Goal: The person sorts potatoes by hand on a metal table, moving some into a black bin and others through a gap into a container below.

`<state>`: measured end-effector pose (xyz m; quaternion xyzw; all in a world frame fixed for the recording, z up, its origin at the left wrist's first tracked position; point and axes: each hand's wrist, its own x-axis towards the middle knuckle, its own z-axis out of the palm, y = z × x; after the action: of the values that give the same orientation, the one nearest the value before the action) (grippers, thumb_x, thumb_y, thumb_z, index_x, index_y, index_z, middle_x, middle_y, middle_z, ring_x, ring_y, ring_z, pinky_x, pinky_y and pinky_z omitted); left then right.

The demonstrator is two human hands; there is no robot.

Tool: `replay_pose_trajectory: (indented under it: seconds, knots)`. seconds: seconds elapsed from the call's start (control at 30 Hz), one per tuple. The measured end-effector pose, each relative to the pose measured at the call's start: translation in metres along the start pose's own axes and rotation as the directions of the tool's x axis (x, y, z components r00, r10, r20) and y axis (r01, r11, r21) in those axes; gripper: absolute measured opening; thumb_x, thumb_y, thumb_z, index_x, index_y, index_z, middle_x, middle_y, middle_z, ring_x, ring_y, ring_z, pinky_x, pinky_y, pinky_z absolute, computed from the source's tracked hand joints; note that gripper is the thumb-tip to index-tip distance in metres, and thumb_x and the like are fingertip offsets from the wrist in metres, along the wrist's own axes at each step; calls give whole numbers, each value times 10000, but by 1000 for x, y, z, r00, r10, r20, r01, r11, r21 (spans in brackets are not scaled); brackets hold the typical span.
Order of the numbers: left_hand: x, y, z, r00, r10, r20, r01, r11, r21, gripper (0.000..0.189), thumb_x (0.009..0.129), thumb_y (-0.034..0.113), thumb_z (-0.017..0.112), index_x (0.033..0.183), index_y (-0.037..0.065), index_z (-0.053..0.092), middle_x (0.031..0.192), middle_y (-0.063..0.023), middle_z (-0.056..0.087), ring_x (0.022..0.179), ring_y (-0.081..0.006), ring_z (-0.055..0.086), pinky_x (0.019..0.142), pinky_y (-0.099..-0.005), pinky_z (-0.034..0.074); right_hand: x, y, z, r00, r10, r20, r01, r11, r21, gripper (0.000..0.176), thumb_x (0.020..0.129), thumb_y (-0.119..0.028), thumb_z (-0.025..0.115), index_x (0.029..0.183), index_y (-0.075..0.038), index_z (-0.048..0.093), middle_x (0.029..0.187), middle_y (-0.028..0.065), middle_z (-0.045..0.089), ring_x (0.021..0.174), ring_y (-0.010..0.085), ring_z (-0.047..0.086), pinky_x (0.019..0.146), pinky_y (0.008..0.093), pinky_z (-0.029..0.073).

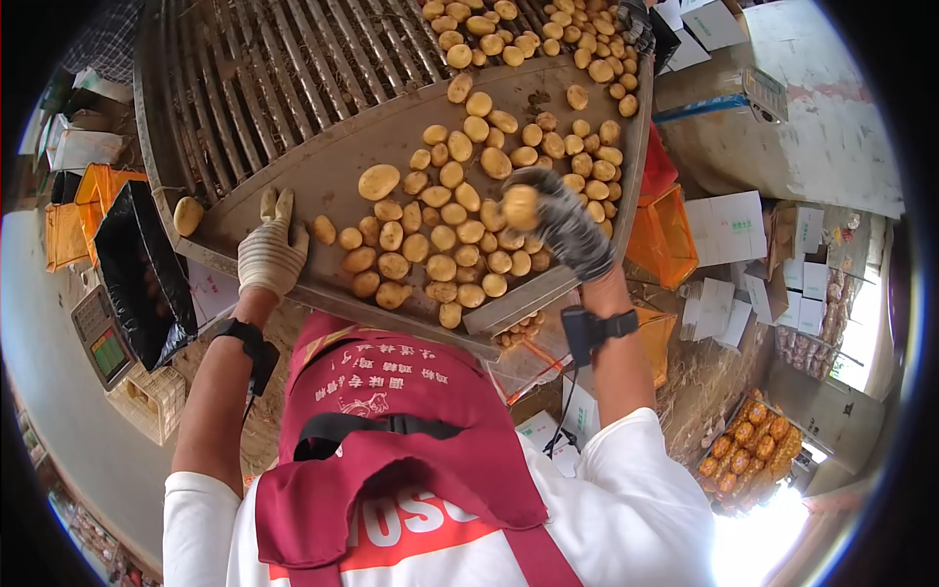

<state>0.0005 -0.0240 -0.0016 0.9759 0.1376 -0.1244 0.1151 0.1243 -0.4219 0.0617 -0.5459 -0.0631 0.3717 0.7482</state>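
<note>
Many yellow potatoes [451, 174] lie spread over a brown metal sorting tray [333, 161]. My left hand [273, 249], in a light striped glove, rests on the tray's near left part, its fingers stretched out and nothing in them; a potato lies just to its right. My right hand [562, 223], in a dark grey glove blurred by motion, is above the potatoes on the right side. It holds a potato [520, 207] at its fingertips. A larger potato [379, 181] lies between the hands, toward the far side.
Metal bars [284, 68] form a grate beyond the tray. Left stand a black-lined bin [142, 274] and a scale [102, 338]. Orange crates [667, 235] and white boxes [729, 227] are at the right. At the top right edge, another person's gloved hand [637, 24] touches the potatoes.
</note>
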Motion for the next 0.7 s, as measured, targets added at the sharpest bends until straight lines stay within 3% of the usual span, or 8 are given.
replay_pose_trajectory:
  seconds: [0.07, 0.1, 0.17, 0.27, 0.37, 0.53, 0.6, 0.7]
  knots:
    - [0, -1, 5, 1000, 9, -14, -9, 1000, -23, 583, 959, 293, 524, 1503, 113, 420, 1551, -222, 419, 1008, -390, 697, 902, -475, 556, 27, 3, -29, 999, -34, -15, 36, 988, 148, 445, 917, -258, 757, 1270, -35, 606, 1157, 93, 669, 1065, 193, 677, 947, 319, 572]
    - [-1, -1, 5, 1000, 7, -13, -7, 1000, -22, 583, 959, 293, 524, 1503, 113, 420, 1551, -222, 419, 1008, -390, 697, 902, -475, 556, 45, 3, -38, 963, -20, -270, -65, 951, -301, 450, 912, -282, 764, 1245, -22, 609, 1110, 99, 678, 1048, 197, 684, 916, 328, 579]
    - [0, -1, 3, 1000, 17, -9, -17, 1000, -4, 591, 956, 295, 524, 1508, 116, 414, 1556, -225, 409, 1002, -389, 699, 900, -473, 558, 66, -6, -16, 879, -161, -449, -336, 457, -823, 502, 898, -313, 772, 1256, -3, 604, 1044, 141, 708, 1049, 263, 696, 881, 389, 571]
    - [0, -1, 3, 1000, 9, 5, -9, 1000, -6, 603, 951, 298, 527, 1514, 117, 407, 1568, -224, 391, 998, -390, 700, 900, -473, 559, 88, 20, 2, 935, -171, -310, -343, -221, -913, 630, 865, -355, 771, 1366, -53, 536, 1200, 234, 673, 1084, 393, 667, 940, 471, 555]
    - [0, -1, 1, 1000, 8, 15, -8, 1000, -27, 611, 952, 299, 528, 1520, 116, 399, 1579, -231, 371, 991, -389, 701, 900, -471, 559, 99, 35, 0, 949, -173, -264, -304, -278, -911, 638, 879, -344, 754, 1402, -73, 510, 1295, 229, 639, 1133, 380, 656, 950, 464, 557]
    - [0, 1, -5, 998, -9, 62, 12, 999, -41, 631, 941, 297, 545, 1522, 106, 391, 1581, -257, 349, 987, -395, 700, 881, -474, 566, 101, 5, 37, 944, 13, -328, -328, 117, -938, 540, 894, -231, 707, 1399, -112, 559, 1334, 222, 617, 1169, 383, 634, 997, 446, 538]
    - [1, -1, 1, 999, 11, 35, -9, 998, -57, 638, 938, 298, 548, 1525, 105, 387, 1582, -258, 346, 987, -394, 701, 878, -479, 566, 120, 19, 60, 986, -136, 96, 117, 153, -981, 495, 893, -135, 671, 1381, -142, 587, 1450, 204, 532, 1238, 373, 592, 1054, 415, 506]
    - [-1, 2, -6, 999, -23, 39, 27, 995, -97, 610, 947, 291, 562, 1508, 108, 408, 1566, -231, 386, 991, -400, 701, 868, -490, 565, 141, 35, 106, 964, 57, 259, 262, -65, -963, 532, 862, -73, 682, 1375, -186, 596, 1516, 188, 450, 1280, 393, 551, 1101, 416, 478]
